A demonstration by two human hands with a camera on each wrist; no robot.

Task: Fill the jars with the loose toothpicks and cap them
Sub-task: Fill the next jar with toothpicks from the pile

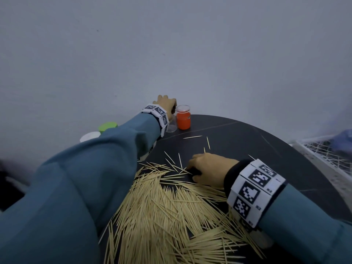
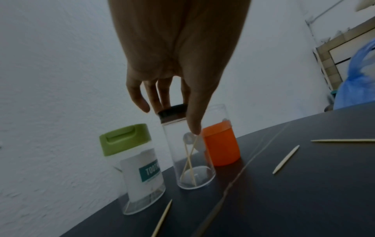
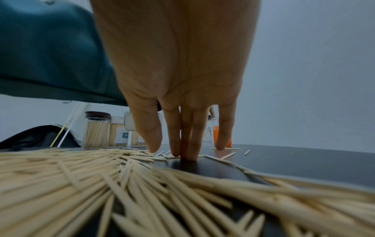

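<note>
A big pile of loose toothpicks (image 1: 162,206) covers the near part of the dark round table (image 1: 266,149). My right hand (image 1: 190,168) rests at the pile's far edge, its straight fingertips (image 3: 190,157) pressing on the table among the toothpicks (image 3: 81,184). At the table's far edge my left hand (image 1: 165,103) grips the top of a tall clear jar (image 2: 192,160). Its fingers lie behind the dark cap (image 2: 172,110) and its thumb runs down the glass. That jar holds two toothpicks. An orange jar (image 1: 183,119) with a clear lid stands just right of it.
A labelled jar with a green lid (image 2: 140,168) stands left of the clear jar. Filled toothpick jars (image 3: 96,129) stand at the table's left edge. Stray toothpicks (image 1: 192,137) lie in the middle. A white mesh basket (image 1: 323,151) and a blue bag (image 2: 357,80) are off to the right.
</note>
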